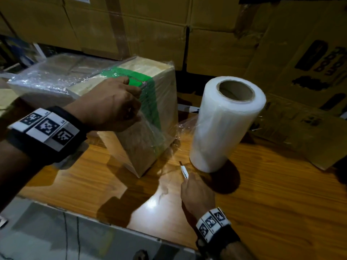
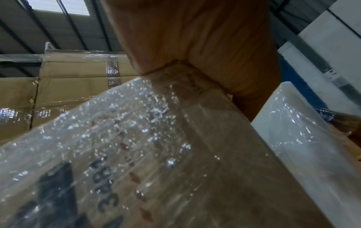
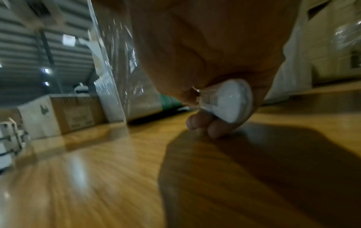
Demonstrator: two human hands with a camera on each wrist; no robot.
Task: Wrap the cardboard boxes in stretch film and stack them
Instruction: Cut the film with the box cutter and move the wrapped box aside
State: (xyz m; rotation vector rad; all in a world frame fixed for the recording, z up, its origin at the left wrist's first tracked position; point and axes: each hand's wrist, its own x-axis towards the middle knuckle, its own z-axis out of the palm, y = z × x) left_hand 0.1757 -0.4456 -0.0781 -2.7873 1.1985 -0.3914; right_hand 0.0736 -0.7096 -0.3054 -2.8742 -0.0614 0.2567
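Note:
A cardboard box (image 1: 150, 113) with a green tape band (image 1: 139, 76) stands on the wooden table (image 1: 262, 203), covered in stretch film. My left hand (image 1: 116, 104) grips its upper near edge with curled fingers. In the left wrist view the palm (image 2: 195, 38) lies against the film-covered box (image 2: 175, 154). An upright roll of stretch film (image 1: 225, 124) stands to the box's right. A film strip (image 1: 180, 136) runs low from the box to the roll. My right hand (image 1: 197, 194) holds a small white cutter (image 1: 184, 170), its tip at that strip. The cutter (image 3: 228, 101) shows in my curled fingers (image 3: 215, 131).
A second film-wrapped box (image 1: 47, 77) lies behind at the left. Large cartons (image 1: 150, 25) are stacked along the back, and a flattened printed carton (image 1: 309, 91) leans at the right. A grey metal surface (image 1: 75, 231) borders the table's near edge.

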